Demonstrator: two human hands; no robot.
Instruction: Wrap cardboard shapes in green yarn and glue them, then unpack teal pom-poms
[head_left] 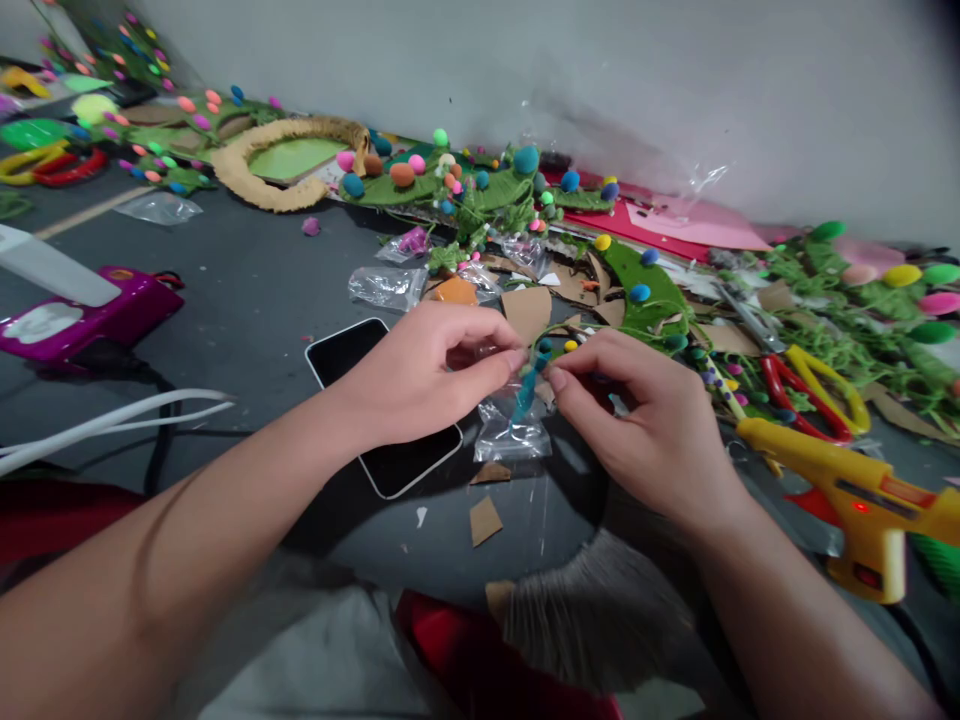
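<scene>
My left hand [431,385] and my right hand [645,410] meet over the table, thumbs and fingers pinched at a narrow teal strip [527,392] with a curled upper end. It looks thin, but its material is unclear. Just beneath it lies a small clear plastic bag [513,438]. The exact grip of the fingertips is partly hidden. Under my left wrist rests a phone [409,468] with a dark screen.
A yellow hot glue gun [832,470] with a lit red light stands at right, near red-and-yellow scissors [806,395]. Cardboard scraps [486,521] lie in front. Behind are green leaves with pompoms [480,195] and a tan ring [270,190]. A purple glue gun [142,310] sits left.
</scene>
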